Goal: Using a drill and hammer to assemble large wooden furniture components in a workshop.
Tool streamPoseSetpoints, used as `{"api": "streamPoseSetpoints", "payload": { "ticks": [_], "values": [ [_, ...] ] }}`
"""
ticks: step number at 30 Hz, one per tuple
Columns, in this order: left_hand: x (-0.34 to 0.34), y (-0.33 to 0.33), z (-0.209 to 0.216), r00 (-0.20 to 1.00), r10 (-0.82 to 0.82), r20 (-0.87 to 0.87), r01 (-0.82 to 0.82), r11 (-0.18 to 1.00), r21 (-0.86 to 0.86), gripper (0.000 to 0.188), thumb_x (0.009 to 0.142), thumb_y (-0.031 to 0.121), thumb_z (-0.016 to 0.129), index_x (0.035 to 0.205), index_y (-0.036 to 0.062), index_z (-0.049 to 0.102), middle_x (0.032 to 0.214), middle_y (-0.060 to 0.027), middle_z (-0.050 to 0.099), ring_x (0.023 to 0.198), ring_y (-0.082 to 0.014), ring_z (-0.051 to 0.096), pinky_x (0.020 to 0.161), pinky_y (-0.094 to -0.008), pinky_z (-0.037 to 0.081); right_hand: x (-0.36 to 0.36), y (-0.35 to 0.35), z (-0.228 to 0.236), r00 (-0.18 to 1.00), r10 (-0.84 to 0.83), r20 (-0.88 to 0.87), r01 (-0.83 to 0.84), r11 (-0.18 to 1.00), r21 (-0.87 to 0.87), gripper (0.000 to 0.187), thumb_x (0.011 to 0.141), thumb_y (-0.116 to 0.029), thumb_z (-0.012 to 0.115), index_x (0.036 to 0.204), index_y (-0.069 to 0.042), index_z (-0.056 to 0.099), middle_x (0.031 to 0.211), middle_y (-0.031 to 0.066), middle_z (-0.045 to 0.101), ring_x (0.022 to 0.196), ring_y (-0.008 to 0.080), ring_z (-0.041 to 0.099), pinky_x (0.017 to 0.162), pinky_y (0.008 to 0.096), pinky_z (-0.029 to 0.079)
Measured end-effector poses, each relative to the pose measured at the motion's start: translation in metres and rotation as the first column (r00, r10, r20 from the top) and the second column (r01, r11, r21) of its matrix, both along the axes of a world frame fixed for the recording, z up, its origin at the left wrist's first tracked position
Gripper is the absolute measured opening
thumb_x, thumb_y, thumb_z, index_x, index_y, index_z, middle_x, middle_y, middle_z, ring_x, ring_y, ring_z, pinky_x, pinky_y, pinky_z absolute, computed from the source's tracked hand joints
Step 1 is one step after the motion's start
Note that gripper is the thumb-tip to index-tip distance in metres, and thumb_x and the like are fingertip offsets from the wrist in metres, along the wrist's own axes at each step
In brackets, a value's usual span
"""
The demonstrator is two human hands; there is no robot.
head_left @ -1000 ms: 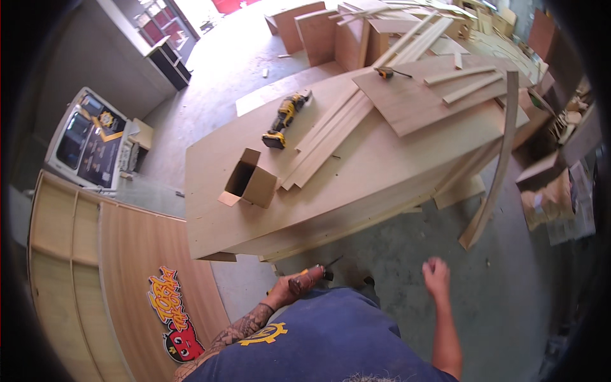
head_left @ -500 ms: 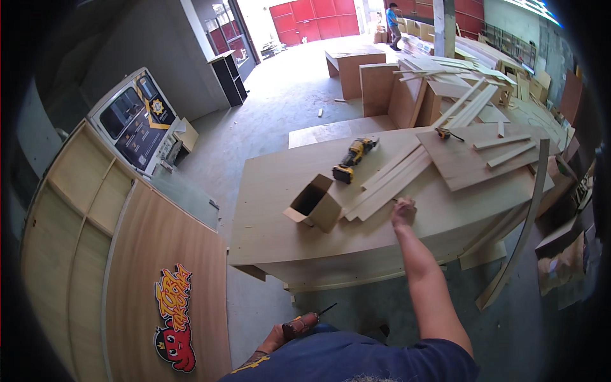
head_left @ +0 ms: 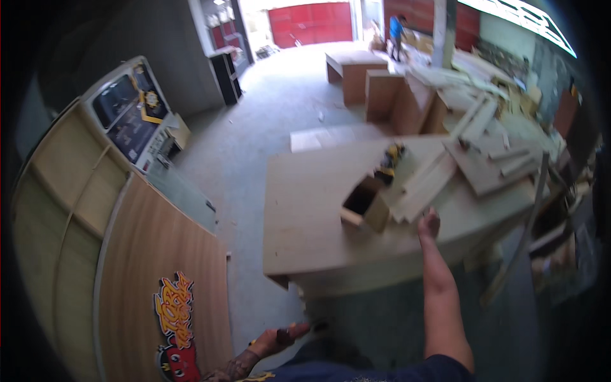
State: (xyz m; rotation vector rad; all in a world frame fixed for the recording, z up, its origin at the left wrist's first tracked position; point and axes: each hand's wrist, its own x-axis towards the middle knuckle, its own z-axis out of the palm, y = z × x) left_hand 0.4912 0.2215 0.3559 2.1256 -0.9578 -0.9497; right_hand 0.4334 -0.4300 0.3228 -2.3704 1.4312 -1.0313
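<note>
Wooden slats [head_left: 428, 183] lie in a loose bundle on the broad plywood worktable [head_left: 305, 216], and your right hand [head_left: 429, 224] rests at their near end; whether it grips them you cannot tell. Just beside them stands a small open plywood box [head_left: 365, 204]. Your left hand [head_left: 278, 339] hangs low, closed around a slim dark tool [head_left: 313, 328].

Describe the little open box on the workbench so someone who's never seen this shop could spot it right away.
Find the big pale plywood worktable in the middle of the floor. Near its centre, just left of the loose wooden strips that the right hand reaches toward, sits the small cardboard box. It alone is a box, its dark open mouth showing; a yellow power tool lies beyond.
</note>
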Motion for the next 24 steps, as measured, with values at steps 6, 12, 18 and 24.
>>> {"api": "streamPoseSetpoints", "payload": {
  "ticks": [6, 12, 18, 24],
  "values": [
    [-0.004, 0.002, 0.018, 0.998, -0.033, -0.054, 0.029, 0.997, -0.068, 0.047, 0.090, 0.026, 0.076, 0.131, 0.0064, 0.063, 0.105, -0.0134, 0.075, 0.091, -0.0135, 0.069, 0.079, -0.0348, 0.056, -0.106, 0.225, -0.058, 0.769, -0.301, 0.565, -0.152, 0.771, 0.618, 0.006, 0.089, -0.007, 0.070, 0.094, -0.006, 0.072, 0.082, 0.0014, 0.067, 0.071, 0.0104, 0.060, 0.066, 0.0283, 0.052],
    [-0.076, -0.010, 0.005, 0.893, -0.312, -0.324, 0.187, 0.912, -0.364, 0.056, 0.087, -0.016, 0.053, 0.142, -0.0050, 0.051, 0.144, -0.0191, 0.055, 0.121, -0.0242, 0.062, 0.098, -0.0375, 0.054, -0.212, 0.421, -0.044, 0.186, -0.797, 0.575, -0.746, 0.266, 0.610, 0.015, 0.094, -0.015, 0.073, 0.100, -0.004, 0.066, 0.094, 0.0101, 0.070, 0.088, 0.0206, 0.068, 0.087, 0.0368, 0.058],
    [-0.180, -0.006, 0.088, 0.919, -0.285, -0.271, 0.230, 0.948, -0.219, 0.054, 0.082, -0.008, 0.052, 0.136, -0.0057, 0.056, 0.129, -0.0182, 0.064, 0.114, -0.0229, 0.064, 0.092, -0.0367, 0.054, -0.307, 0.480, -0.010, 0.155, -0.874, 0.461, -0.530, 0.320, 0.785, 0.017, 0.096, -0.017, 0.072, 0.107, -0.007, 0.063, 0.100, 0.0089, 0.071, 0.091, 0.0184, 0.068, 0.091, 0.0412, 0.057],
    [-0.177, -0.017, 0.079, 0.897, -0.376, -0.233, 0.267, 0.880, -0.394, 0.023, 0.088, 0.006, 0.072, 0.111, 0.0011, 0.069, 0.099, -0.0058, 0.071, 0.086, -0.0141, 0.067, 0.075, -0.0318, 0.054, -0.315, 0.515, -0.030, -0.163, -0.885, 0.437, -0.755, 0.397, 0.522, 0.015, 0.099, -0.010, 0.065, 0.108, 0.001, 0.062, 0.106, 0.0153, 0.071, 0.099, 0.0265, 0.071, 0.091, 0.0390, 0.062]
  ]
}}
